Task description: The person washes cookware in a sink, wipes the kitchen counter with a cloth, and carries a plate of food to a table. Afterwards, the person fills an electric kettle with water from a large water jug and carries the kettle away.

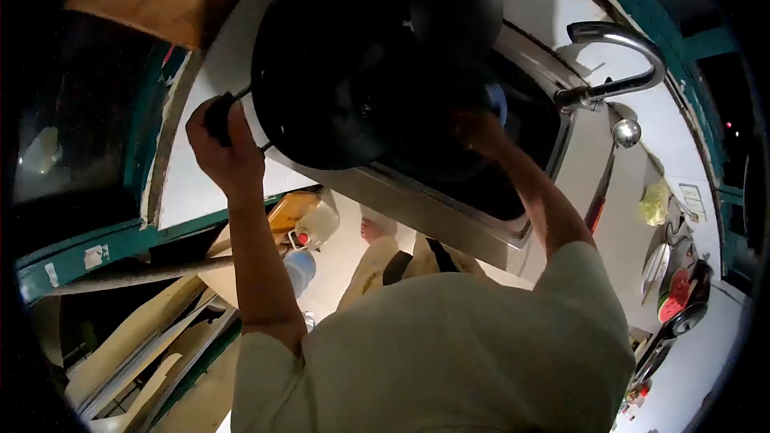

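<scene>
Fingers of the left hand (227, 144), closed around the black handle (218, 118) of a large dark pan (309, 72); two thin rods join the handle to the pan's left side. Fingers of the right hand (479, 133), blurred and in deep shadow at the pan's right side; whether they grip anything or lie open cannot be told. The pan lies ahead of the torso, its right part overlapping the view of the sink (473, 218); its contents are too dark to make out. A pale bluish curved edge, not identifiable, shows just beside the right hand. At the sink's far right corner stands a curved metal faucet (654, 56), its spout turned toward the basin. Right of the sink, on the counter (579, 164), lies a ladle (626, 133) with a round metal bowl at the far end and a red grip at the near end. Farther right are a yellow-green item (654, 204), a pale oval dish (656, 266) and, nearer the person, a piece of red-fleshed watermelon (676, 292). Lower left, below counter level, a red-capped translucent jug (321, 224) stands near a light blue container (300, 271).
</scene>
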Action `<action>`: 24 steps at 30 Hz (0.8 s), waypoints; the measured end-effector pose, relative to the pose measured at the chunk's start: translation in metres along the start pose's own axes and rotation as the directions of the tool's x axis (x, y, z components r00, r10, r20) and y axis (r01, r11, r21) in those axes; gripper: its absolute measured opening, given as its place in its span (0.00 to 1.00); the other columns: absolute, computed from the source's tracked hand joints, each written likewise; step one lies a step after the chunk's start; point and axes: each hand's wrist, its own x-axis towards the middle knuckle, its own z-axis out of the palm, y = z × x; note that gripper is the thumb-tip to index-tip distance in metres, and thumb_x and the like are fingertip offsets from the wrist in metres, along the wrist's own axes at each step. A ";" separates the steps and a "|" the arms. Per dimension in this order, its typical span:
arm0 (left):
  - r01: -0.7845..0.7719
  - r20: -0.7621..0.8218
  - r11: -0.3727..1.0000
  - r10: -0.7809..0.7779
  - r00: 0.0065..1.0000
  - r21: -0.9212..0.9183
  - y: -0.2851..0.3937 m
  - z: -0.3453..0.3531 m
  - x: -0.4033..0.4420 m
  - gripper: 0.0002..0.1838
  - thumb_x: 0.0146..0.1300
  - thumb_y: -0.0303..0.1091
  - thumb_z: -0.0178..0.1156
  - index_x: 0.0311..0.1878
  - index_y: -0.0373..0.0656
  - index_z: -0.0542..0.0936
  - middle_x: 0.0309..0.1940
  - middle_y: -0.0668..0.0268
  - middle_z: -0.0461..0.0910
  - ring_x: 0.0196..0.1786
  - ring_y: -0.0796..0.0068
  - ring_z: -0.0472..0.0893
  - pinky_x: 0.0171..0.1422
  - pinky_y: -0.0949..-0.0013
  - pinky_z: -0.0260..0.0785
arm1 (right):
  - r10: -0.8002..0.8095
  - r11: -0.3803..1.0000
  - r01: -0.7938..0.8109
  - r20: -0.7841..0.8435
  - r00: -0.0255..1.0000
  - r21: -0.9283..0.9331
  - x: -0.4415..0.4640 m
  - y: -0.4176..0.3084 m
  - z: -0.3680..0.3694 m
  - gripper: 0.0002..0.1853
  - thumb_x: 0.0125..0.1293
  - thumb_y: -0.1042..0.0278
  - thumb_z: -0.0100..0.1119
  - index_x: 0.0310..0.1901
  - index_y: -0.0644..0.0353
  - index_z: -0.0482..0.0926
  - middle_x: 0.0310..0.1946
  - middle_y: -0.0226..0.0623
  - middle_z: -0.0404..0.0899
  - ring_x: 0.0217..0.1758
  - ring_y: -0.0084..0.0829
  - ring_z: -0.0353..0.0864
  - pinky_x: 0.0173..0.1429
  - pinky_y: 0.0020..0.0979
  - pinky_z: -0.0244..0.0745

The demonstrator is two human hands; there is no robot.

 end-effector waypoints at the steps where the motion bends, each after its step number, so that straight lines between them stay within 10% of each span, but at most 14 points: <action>1: 0.006 0.013 1.000 -0.006 1.000 0.029 -0.002 0.000 0.000 0.16 0.59 0.37 0.57 0.45 0.36 0.69 0.36 0.62 0.73 0.36 0.74 0.73 0.41 0.72 0.68 | 0.035 0.983 -0.014 -0.112 0.993 0.181 0.006 -0.009 -0.029 0.21 0.61 0.63 0.51 0.56 0.55 0.66 0.49 0.42 0.70 0.48 0.38 0.72 0.47 0.38 0.71; 4: 0.006 0.039 1.000 -0.007 0.999 0.022 0.000 0.003 0.000 0.15 0.59 0.36 0.58 0.44 0.36 0.70 0.37 0.61 0.74 0.37 0.74 0.74 0.43 0.71 0.68 | 0.322 0.378 0.151 -0.283 0.904 0.913 0.056 -0.027 -0.079 0.19 0.59 0.67 0.52 0.53 0.56 0.68 0.45 0.38 0.72 0.44 0.34 0.74 0.42 0.34 0.73; 6: 0.020 0.037 0.999 -0.021 0.999 0.044 0.009 0.006 -0.003 0.15 0.59 0.36 0.57 0.44 0.36 0.70 0.37 0.61 0.74 0.37 0.73 0.74 0.43 0.71 0.68 | 0.614 -0.150 0.466 -0.288 0.735 0.872 0.114 -0.038 -0.101 0.18 0.58 0.66 0.55 0.51 0.56 0.69 0.45 0.39 0.72 0.44 0.35 0.73 0.45 0.34 0.71; 9: 0.035 0.057 0.999 -0.037 0.998 0.032 0.000 0.006 -0.007 0.15 0.58 0.36 0.58 0.44 0.36 0.70 0.38 0.60 0.73 0.38 0.72 0.74 0.44 0.73 0.68 | 0.734 -0.041 0.659 -0.424 0.530 0.751 0.194 -0.068 -0.119 0.18 0.55 0.64 0.58 0.48 0.56 0.71 0.45 0.39 0.72 0.46 0.36 0.72 0.48 0.35 0.69; 12: 0.052 0.061 0.996 -0.057 0.996 0.075 -0.001 0.005 -0.012 0.16 0.59 0.36 0.58 0.44 0.36 0.69 0.38 0.60 0.73 0.38 0.72 0.74 0.45 0.74 0.68 | 0.560 0.235 0.564 -0.584 0.587 0.792 0.218 -0.133 -0.100 0.18 0.53 0.63 0.62 0.45 0.56 0.73 0.46 0.39 0.72 0.47 0.38 0.71 0.52 0.35 0.67; 16: 0.070 0.041 0.997 -0.071 0.997 0.039 -0.006 0.003 -0.016 0.16 0.60 0.37 0.57 0.45 0.36 0.69 0.37 0.61 0.73 0.37 0.73 0.73 0.44 0.73 0.68 | -0.215 0.818 0.504 -0.664 0.716 0.279 0.174 -0.194 -0.039 0.18 0.49 0.61 0.66 0.42 0.56 0.76 0.47 0.40 0.71 0.49 0.40 0.70 0.57 0.36 0.65; 18: 0.040 0.013 0.999 -0.040 0.999 -0.001 -0.011 0.003 -0.017 0.15 0.60 0.38 0.57 0.43 0.37 0.70 0.36 0.62 0.72 0.35 0.75 0.72 0.41 0.73 0.68 | -0.382 0.713 0.612 -0.543 0.748 0.343 0.140 -0.180 -0.017 0.13 0.52 0.63 0.63 0.40 0.55 0.77 0.46 0.41 0.71 0.50 0.41 0.70 0.57 0.38 0.64; 20: 0.110 0.031 0.994 -0.110 0.993 0.010 -0.016 0.001 -0.018 0.16 0.59 0.37 0.57 0.45 0.36 0.69 0.37 0.61 0.72 0.37 0.73 0.73 0.43 0.74 0.68 | -0.289 0.807 0.368 -0.233 0.928 0.463 0.109 -0.142 0.000 0.08 0.55 0.66 0.58 0.37 0.55 0.78 0.44 0.40 0.72 0.48 0.40 0.70 0.57 0.39 0.64; 23: 0.105 0.029 0.991 -0.108 0.994 0.076 -0.012 0.002 -0.020 0.17 0.59 0.36 0.58 0.45 0.36 0.68 0.37 0.61 0.73 0.38 0.72 0.74 0.45 0.74 0.68 | -0.077 0.472 0.096 -0.067 0.995 0.876 0.085 -0.082 -0.014 0.08 0.57 0.67 0.54 0.38 0.56 0.77 0.42 0.39 0.73 0.47 0.39 0.71 0.54 0.37 0.66; 24: 0.086 0.026 0.991 -0.089 0.996 0.104 -0.010 0.003 -0.020 0.17 0.59 0.35 0.58 0.45 0.36 0.68 0.37 0.61 0.73 0.38 0.72 0.74 0.45 0.74 0.68 | -0.058 0.557 0.115 -0.100 0.993 0.822 0.089 -0.058 -0.007 0.08 0.57 0.67 0.54 0.39 0.56 0.77 0.41 0.38 0.74 0.47 0.38 0.71 0.53 0.37 0.67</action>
